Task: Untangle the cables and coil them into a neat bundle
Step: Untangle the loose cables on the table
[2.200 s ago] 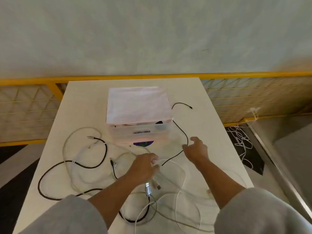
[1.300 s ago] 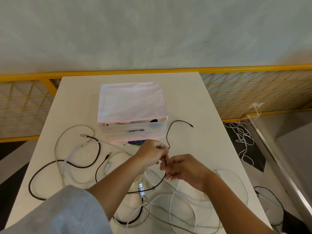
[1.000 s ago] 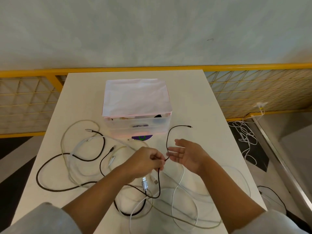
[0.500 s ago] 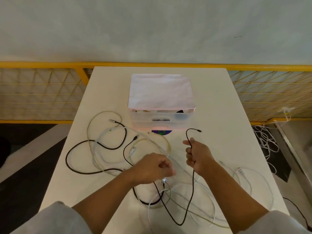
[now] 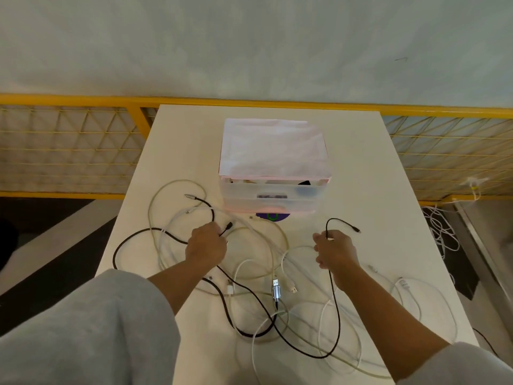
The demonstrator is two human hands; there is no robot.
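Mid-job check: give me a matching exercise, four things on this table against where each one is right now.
Things:
1. thin black cable
2. silver metal USB plug
3. translucent plastic drawer box
4. purple round disc

Places:
A. peeking out at the box's front foot
B. far middle of the white table, paper sheet on top
C. gripped by the right hand
D. lying loose on the table, held by nothing

Pairs: 1-C, 2-D, 3-B, 4-A
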